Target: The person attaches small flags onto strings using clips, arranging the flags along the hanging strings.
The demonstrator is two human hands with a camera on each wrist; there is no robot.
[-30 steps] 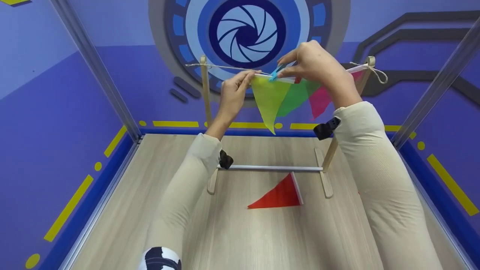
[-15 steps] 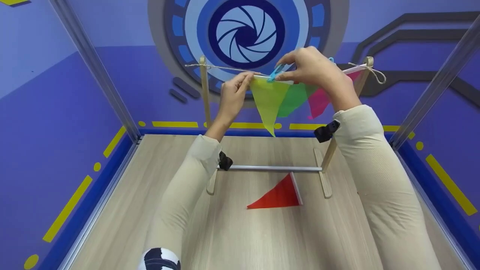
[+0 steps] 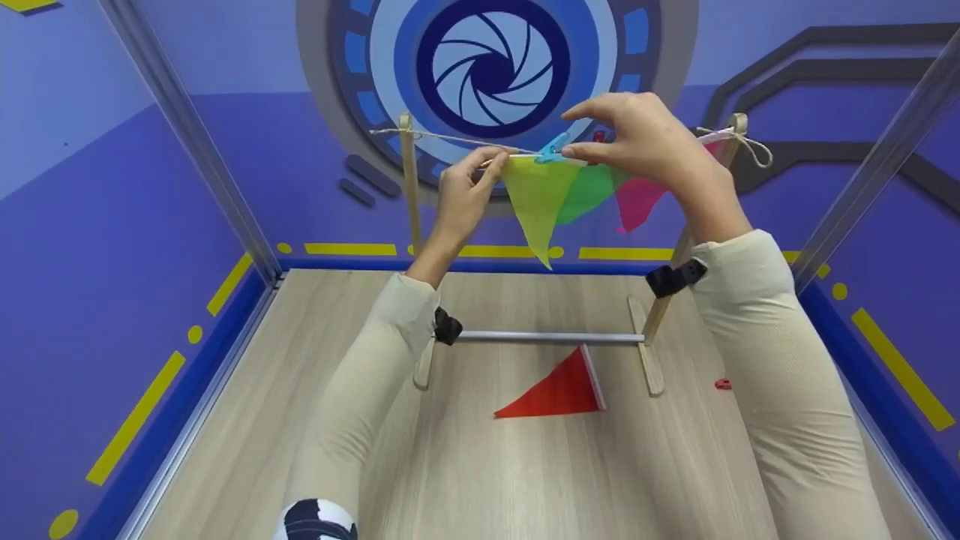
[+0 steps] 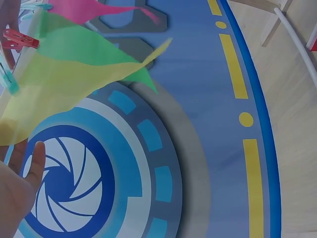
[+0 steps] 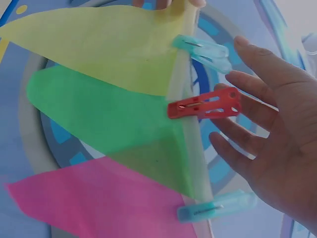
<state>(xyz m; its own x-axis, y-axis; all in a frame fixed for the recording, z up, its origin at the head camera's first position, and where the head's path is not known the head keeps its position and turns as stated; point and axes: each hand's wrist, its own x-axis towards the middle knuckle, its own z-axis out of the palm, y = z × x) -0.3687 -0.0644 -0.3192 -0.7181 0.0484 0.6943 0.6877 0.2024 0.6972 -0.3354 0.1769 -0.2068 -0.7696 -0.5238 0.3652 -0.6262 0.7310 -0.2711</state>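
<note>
My left hand (image 3: 463, 191) pinches the upper left corner of a yellow pennant (image 3: 538, 195) at the string (image 3: 465, 140). A light blue clothespin (image 3: 553, 147) bites the pennant's white top edge toward its right end. Just right of that clothespin is my right hand (image 3: 654, 142), thumb and fingers spread apart with nothing gripped. In the right wrist view, a red clothespin (image 5: 203, 103) holds the green pennant (image 5: 109, 109) beside the yellow one, its end close to my right fingers. Below it, a second light blue clothespin (image 5: 213, 207) sits on the pink pennant (image 5: 99, 198).
Two wooden posts, the left one (image 3: 411, 180) and the right one (image 3: 660, 300), carry the string. A metal rod (image 3: 551, 337) joins their feet. On the table lie a red pennant (image 3: 562, 390) and a red clothespin (image 3: 722, 384), partly behind my right sleeve.
My right hand has let go of the light blue clothespin and drawn back slightly to the right, its fingers spreading. The left hand keeps its place.
</note>
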